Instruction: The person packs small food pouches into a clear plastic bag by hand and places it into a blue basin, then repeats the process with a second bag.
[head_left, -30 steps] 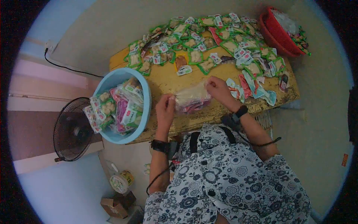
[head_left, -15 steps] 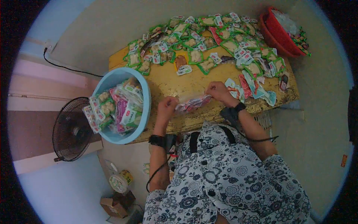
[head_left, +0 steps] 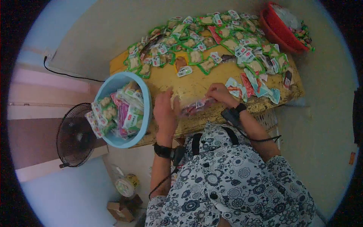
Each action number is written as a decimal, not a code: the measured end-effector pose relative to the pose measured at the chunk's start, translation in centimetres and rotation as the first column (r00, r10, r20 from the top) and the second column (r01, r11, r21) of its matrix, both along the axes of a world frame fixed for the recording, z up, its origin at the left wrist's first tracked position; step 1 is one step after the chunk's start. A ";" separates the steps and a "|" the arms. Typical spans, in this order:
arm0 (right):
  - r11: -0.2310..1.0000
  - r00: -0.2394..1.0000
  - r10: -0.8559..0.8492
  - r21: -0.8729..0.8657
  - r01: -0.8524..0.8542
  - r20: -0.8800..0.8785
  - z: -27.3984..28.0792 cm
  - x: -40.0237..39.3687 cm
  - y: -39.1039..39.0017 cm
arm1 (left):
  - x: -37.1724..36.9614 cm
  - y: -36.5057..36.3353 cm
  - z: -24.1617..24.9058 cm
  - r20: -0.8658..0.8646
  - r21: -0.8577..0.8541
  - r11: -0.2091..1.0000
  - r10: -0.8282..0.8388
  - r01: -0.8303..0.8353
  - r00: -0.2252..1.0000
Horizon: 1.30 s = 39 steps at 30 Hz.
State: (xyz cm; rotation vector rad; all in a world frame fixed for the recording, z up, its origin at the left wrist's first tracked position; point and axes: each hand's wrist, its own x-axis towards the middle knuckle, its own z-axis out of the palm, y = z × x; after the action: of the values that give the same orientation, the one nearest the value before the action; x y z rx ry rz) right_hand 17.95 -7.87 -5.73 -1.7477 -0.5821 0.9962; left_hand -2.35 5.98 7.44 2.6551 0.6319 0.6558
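Observation:
A clear plastic bag [head_left: 194,107] with reddish and dark packets inside lies near the front edge of the yellow table [head_left: 166,81]. My right hand [head_left: 222,94] pinches the right end of this bag. At its other end, my left hand [head_left: 165,113] is raised with fingers stretched and thumb apart, slightly blurred and holding nothing. Just right of my right hand lie several blue-and-white and red food packets [head_left: 261,87]. A single packet with an orange-yellow edge [head_left: 182,65] rests beyond the bag.
Left of my left hand stands a light blue tub [head_left: 148,109] full of food packets. Green-edged vacuum packets [head_left: 196,56] cover the table's far side. Red basins [head_left: 266,28] sit at the back right. A black fan [head_left: 75,134] stands beyond the tub, with a cardboard box [head_left: 120,212] below.
My left hand has let go of the bag's left end, opened its fingers and moved slightly left. My right hand still pinches the other end. The view has shifted slightly.

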 end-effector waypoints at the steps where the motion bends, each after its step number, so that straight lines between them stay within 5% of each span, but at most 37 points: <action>1: 1.000 1.000 0.001 -0.004 0.000 0.019 -0.3 0.1 0.1 | 0.4 -0.9 1.1 -0.014 0.005 0.994 -0.112 0.112 0.994; 5: 0.999 0.996 0.032 -0.019 -0.031 0.087 -1.2 0.4 0.7 | 1.4 -3.1 -0.8 -0.103 -0.065 0.937 -0.348 0.343 0.932; 8: 0.999 0.999 0.039 0.032 -0.039 0.026 -1.4 0.7 0.4 | 1.8 -2.9 -2.8 -0.328 -0.001 0.947 -0.302 0.320 0.895; 11: 0.999 0.998 0.038 0.010 -0.038 -0.047 -0.6 0.3 0.4 | 3.1 -2.6 -1.6 -0.599 -0.173 0.978 -0.197 0.115 0.776; 14: 0.991 0.979 -0.083 0.091 0.101 -0.186 -1.2 0.0 0.1 | 2.9 0.2 -3.8 -0.451 -0.274 0.952 -0.253 0.136 0.856; 17: 0.963 0.958 -0.185 0.154 0.222 -0.219 -3.0 0.3 -0.6 | 1.9 2.0 -3.7 -0.196 -0.671 0.742 -0.159 -0.014 0.968; 19: 0.971 0.938 -0.169 0.110 0.210 -0.302 -1.7 1.0 -1.8 | 0.4 2.8 -3.7 -0.124 -0.895 0.442 -0.131 -0.055 0.984; 20: 0.976 0.927 -0.157 0.090 0.198 -0.340 -0.7 1.2 -2.2 | -0.3 2.9 -3.6 -0.089 -0.962 0.266 -0.102 -0.059 0.991; 23: 0.966 0.961 -0.099 0.206 0.155 -0.259 0.7 0.0 -2.6 | -1.1 1.4 -1.0 -0.018 -0.994 0.103 0.063 -0.024 0.998; 26: 0.963 0.982 0.142 0.247 -0.107 -0.126 5.2 -2.6 -2.0 | -1.8 -0.1 -2.5 0.029 -0.991 0.134 0.179 0.005 0.983; 30: 0.977 0.986 0.032 0.214 0.004 -0.166 10.1 -6.4 -1.6 | -3.0 -1.8 0.8 0.008 -0.959 0.279 0.236 -0.060 0.972; 33: 0.960 0.905 0.111 0.278 0.009 -0.412 13.0 -6.7 -0.6 | -3.9 -2.6 3.4 0.114 -0.933 0.361 0.273 0.008 0.955; 36: 0.959 0.924 0.103 0.283 0.007 -0.369 16.5 -7.7 -0.8 | -4.1 -2.9 2.2 0.230 -0.928 0.358 0.342 0.100 0.911; 39: 0.953 0.982 0.098 0.299 -0.047 -0.158 12.1 -6.5 -0.4 | -5.4 -1.7 5.7 0.263 -0.923 0.377 0.467 0.080 0.844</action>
State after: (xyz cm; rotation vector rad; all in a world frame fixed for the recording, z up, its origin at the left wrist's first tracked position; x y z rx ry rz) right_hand 11.49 -8.28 6.32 -1.3711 -0.6521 1.0417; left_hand -7.79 4.30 13.13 1.2679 0.8427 0.7120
